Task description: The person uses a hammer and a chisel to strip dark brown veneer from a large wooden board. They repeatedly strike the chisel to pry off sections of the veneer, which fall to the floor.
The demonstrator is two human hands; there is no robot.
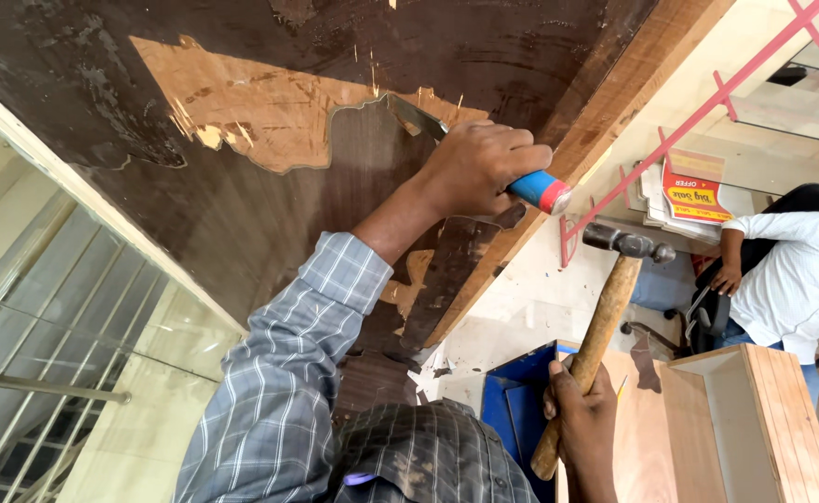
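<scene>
My left hand (479, 168) grips a chisel by its blue and red handle (540, 191). The metal blade (416, 116) is pressed against a large board covered in dark brown laminate (242, 214), at the edge of a patch of bare light plywood (270, 107) where the laminate is stripped off. My right hand (582, 410) holds a hammer by its wooden handle (605, 317). The steel hammer head (628, 242) hovers a little below and to the right of the chisel's handle end, not touching it.
A person in a white shirt (791, 270) sits at the right. An open wooden box (754, 419) and a blue box (512, 401) stand below the hammer. A pink metal rack (707, 107) holds stacked booklets (693, 196). A glass railing (55, 354) runs along the left.
</scene>
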